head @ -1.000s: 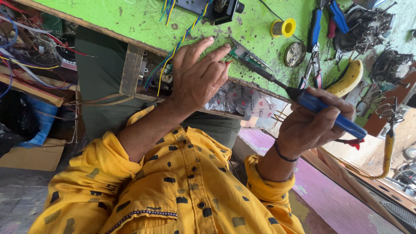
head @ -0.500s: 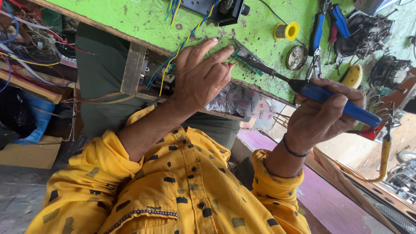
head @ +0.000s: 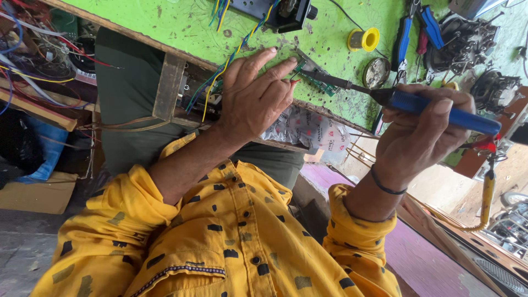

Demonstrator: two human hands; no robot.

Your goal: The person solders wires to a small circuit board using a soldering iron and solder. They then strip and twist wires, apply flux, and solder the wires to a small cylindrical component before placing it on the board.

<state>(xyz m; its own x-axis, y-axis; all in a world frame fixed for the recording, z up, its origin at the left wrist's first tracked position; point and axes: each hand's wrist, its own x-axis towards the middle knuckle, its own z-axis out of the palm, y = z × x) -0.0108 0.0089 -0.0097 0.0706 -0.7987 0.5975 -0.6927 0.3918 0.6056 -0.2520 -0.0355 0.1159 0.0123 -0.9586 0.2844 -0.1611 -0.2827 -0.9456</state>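
Observation:
My left hand (head: 253,99) lies flat on the edge of the green tabletop (head: 181,25), fingertips pressing a small green circuit board (head: 311,77). My right hand (head: 421,135) grips a soldering iron by its blue handle (head: 445,113). The iron's dark metal shaft (head: 341,83) reaches left, and its tip meets the board just beside my left fingertips. Both sleeves are yellow with dark marks.
A black box (head: 283,12) with coloured wires (head: 217,74) sits behind my left hand. A yellow solder spool (head: 364,39), a round tin (head: 377,72) and blue-handled pliers (head: 405,38) lie at the right. A printed plastic packet (head: 308,129) hangs under the table edge. Tangled wires (head: 38,55) fill the left.
My right hand has risen and swung the soldering iron closer to level, its tip staying at the board. My left hand has stayed pressed on the board.

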